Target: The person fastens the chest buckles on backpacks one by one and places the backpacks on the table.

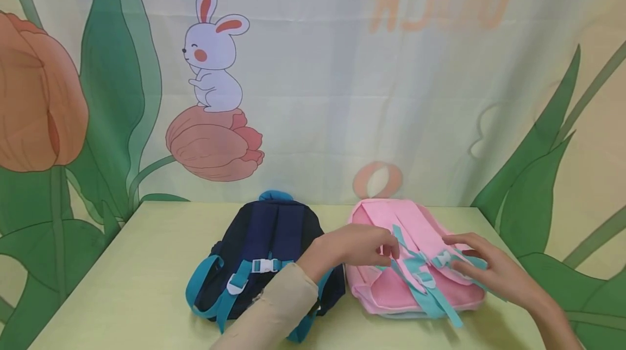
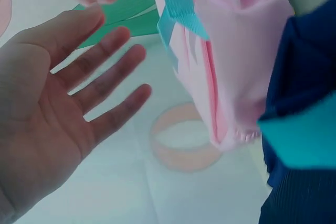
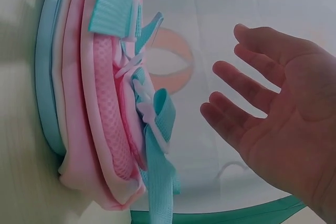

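A pink backpack [image 1: 386, 290] lies on the table with its shoulder straps up and turquoise webbing [image 1: 430, 302] across them. Above its left part is my left hand [image 1: 369, 245], fingers loosely bent and holding nothing. The left wrist view shows that hand [image 2: 58, 93] with fingers spread, apart from the pink fabric. My right hand [image 1: 494, 268] hovers at the backpack's right side, near a white buckle [image 1: 442, 258] on the strap. In the right wrist view the same hand [image 3: 278, 98] has relaxed fingers and a gap between it and the bag.
To the left lies a dark navy backpack [image 1: 286, 230] with blue straps and a white chest buckle [image 1: 265, 266], partly behind my left forearm. Both bags rest on a pale yellow table [image 1: 122, 279]. A printed curtain [image 1: 313, 94] with a rabbit and tulips hangs behind.
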The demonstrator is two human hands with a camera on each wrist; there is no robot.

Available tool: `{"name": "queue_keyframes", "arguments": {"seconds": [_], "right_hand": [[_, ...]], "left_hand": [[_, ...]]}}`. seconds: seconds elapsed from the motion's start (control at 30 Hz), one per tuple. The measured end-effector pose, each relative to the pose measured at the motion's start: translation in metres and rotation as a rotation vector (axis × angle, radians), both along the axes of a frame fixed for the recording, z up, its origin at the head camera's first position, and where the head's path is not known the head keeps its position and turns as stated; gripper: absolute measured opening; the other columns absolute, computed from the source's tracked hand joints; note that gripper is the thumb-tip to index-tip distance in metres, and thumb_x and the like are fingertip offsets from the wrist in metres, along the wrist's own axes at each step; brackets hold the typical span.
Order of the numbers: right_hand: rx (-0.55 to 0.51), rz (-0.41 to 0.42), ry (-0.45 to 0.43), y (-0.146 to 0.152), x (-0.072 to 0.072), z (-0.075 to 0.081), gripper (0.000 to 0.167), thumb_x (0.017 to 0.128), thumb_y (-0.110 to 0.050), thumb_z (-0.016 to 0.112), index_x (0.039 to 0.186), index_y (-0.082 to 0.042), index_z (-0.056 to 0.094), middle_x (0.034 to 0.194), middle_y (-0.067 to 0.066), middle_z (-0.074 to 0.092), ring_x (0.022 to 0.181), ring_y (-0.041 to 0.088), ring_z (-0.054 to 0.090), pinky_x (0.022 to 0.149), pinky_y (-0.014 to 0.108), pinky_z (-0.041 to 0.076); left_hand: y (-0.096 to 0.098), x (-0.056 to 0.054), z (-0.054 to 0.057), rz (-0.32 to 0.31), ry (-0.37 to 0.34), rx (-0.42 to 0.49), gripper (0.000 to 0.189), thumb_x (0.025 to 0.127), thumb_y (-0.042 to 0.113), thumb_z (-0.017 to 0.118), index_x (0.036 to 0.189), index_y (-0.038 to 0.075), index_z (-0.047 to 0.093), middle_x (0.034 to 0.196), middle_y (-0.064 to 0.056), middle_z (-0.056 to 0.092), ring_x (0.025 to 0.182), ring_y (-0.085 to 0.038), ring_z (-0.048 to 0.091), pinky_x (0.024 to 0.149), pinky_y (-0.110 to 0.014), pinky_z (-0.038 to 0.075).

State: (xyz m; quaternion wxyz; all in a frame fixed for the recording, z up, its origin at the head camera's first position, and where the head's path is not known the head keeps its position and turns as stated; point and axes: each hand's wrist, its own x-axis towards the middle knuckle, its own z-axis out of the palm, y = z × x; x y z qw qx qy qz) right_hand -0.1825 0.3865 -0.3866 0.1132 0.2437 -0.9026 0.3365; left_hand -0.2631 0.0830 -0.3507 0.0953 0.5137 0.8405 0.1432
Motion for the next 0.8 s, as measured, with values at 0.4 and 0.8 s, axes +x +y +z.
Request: {"name": "queue_keyframes", "arguments": {"seconds": [0.4, 0.8], "right_hand": [[0.024, -0.004, -0.015, -0.003, -0.004, -0.003, 0.038, 0.093, -0.011, 0.068, 0.131, -0.014, 0.06, 0.129, -0.018, 0.057, 0.119, -0.007, 0.051, 0.097, 0.009, 0.04], [0.036, -0.017, -0.005, 0.0, -0.01, -0.011, 0.036, 0.094, -0.013, 0.068, 0.128, -0.021, 0.061, 0.129, -0.009, 0.06, 0.118, -0.007, 0.051, 0.096, 0.011, 0.041]], "left_hand": [[0.034, -0.004, -0.015, 0.062, 0.096, 0.042, 0.024, 0.097, 0.028, 0.063, 0.121, 0.026, 0.068, 0.108, 0.014, 0.064, 0.095, 0.0, 0.058, 0.077, -0.013, 0.045], [0.061, -0.007, -0.037, 0.167, 0.161, 0.073, 0.028, 0.096, 0.031, 0.063, 0.123, 0.029, 0.067, 0.117, 0.015, 0.063, 0.101, 0.003, 0.06, 0.081, -0.013, 0.047]]}}
